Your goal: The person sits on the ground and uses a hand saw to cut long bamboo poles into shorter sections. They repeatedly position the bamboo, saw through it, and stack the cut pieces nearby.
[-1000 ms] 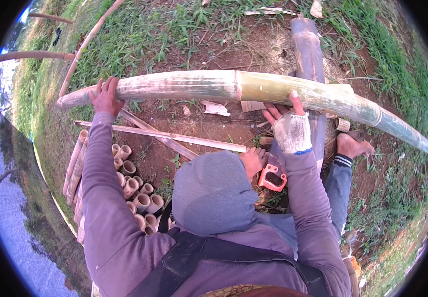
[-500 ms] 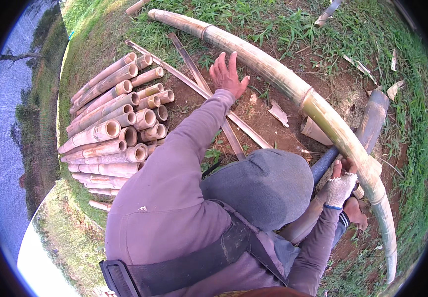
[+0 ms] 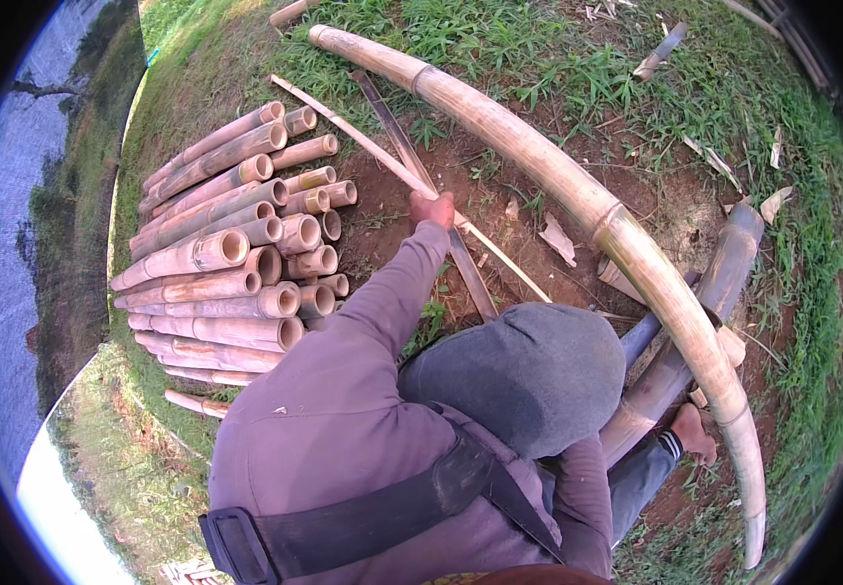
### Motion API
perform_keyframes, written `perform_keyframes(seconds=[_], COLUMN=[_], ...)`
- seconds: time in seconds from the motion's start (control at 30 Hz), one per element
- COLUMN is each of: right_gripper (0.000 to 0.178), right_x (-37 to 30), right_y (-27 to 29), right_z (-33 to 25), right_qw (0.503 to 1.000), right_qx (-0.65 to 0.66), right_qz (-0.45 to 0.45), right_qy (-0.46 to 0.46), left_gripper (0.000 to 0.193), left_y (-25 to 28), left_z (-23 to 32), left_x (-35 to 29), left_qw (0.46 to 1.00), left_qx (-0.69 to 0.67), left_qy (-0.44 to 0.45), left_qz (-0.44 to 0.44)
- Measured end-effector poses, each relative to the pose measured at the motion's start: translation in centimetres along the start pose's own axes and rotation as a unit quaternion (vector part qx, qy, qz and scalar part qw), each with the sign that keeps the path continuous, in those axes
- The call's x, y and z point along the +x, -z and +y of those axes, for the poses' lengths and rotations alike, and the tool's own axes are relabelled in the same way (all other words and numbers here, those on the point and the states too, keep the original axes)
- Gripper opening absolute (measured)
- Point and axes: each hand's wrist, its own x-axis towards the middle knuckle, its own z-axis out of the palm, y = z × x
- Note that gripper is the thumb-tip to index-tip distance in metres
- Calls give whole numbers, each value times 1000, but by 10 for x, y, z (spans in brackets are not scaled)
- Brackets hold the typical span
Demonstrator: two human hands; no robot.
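Observation:
My left hand [image 3: 433, 208] reaches forward at the end of a purple sleeve and closes on a thin pale bamboo slat [image 3: 363, 142] lying on the bare soil. A darker flat slat [image 3: 467, 272] crosses under it right beside the hand. A long thick curved bamboo pole [image 3: 558, 180] lies beyond the hand, resting across a second greyer pole [image 3: 724, 283] on the right. My right hand is hidden behind my grey hood [image 3: 529, 375].
A stack of several cut bamboo sections [image 3: 236, 258] lies on the left with open ends facing me. My foot [image 3: 689, 431] rests by the thick pole's lower end. Grass surrounds the dirt patch, and water lies at the far left.
My left hand came off the thick pole and went down to the thin slat. The gloved right hand, seen earlier by the pole, has dropped out of sight. The view has swung left.

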Motion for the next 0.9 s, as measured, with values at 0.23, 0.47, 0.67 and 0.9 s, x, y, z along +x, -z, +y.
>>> perform_keyframes(seconds=[0.23,0.47,0.67,0.9], right_gripper=[54,55,50,45], right_x=[9,17,31,53], right_y=[16,50,57,54], right_z=[32,11,-11,-30], right_qw=[998,974,962,968], right_qx=[9,-150,-155,-157], right_qz=[-55,-29,46,48], right_qy=[12,167,221,189], left_gripper=[38,44,53,51], left_y=[34,14,21,23], left_z=[44,79,82,97], left_x=[-74,-79,-72,-60], left_qw=[888,827,814,802], left_qx=[-396,-494,-507,-519], left_qy=[24,20,39,27], left_qz=[-234,-268,-282,-295])
